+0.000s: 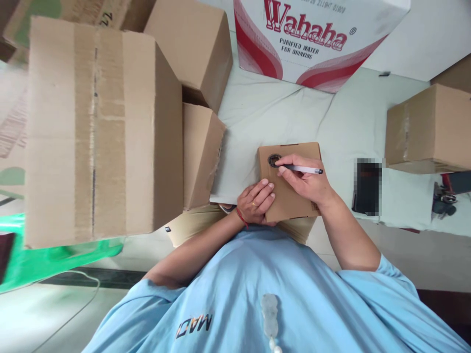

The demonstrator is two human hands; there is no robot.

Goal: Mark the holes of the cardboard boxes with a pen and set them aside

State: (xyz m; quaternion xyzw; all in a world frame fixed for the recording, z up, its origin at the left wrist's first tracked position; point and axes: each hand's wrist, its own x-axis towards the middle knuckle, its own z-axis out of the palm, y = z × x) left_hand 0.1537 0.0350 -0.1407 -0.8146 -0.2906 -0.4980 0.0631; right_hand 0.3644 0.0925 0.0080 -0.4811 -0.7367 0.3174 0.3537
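A small brown cardboard box lies at the near edge of the cloth-covered table, close to my body. My right hand pinches a pen with a pale barrel and a dark end. The pen's writing end is at a dark round mark near the box's upper left corner; my fingertips partly hide it. My left hand, with a ring and a red wrist string, rests on the box's lower left edge. Its fingers lie over the top face, and its thumb is hidden.
Large taped cartons are stacked at the left beside a green plastic stool. A white and red Wahaha water carton stands at the back. On the right are a brown box, a blurred-out dark object and keys.
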